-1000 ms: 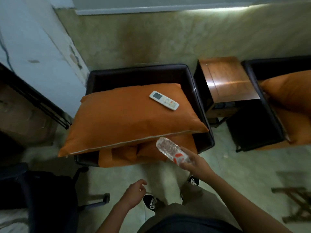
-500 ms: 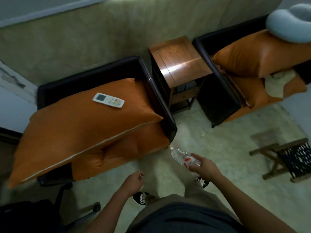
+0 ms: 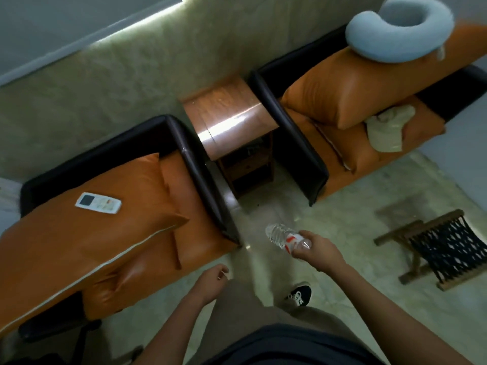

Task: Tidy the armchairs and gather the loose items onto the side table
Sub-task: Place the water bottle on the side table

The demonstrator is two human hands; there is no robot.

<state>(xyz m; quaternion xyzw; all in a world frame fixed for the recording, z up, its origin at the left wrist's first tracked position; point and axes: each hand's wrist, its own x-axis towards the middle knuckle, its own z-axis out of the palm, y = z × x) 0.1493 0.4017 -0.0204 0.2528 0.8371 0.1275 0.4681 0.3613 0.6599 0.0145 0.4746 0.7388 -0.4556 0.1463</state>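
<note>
bottle (image 3: 282, 236) gripped in right hand (image 3: 316, 249), left hand (image 3: 210, 280) loosely curled, two armchairs (image 3: 201, 180) (image 3: 299, 146), one side table (image 3: 229, 119), one remote (image 3: 98, 202)

The right hand (image 3: 316, 250) covers the near end of the bottle (image 3: 279, 235); beyond it, I can't make out what sits under the side table (image 3: 229, 117).

Head camera looks down, tilted; side table (image 3: 229, 119) ahead.
</note>
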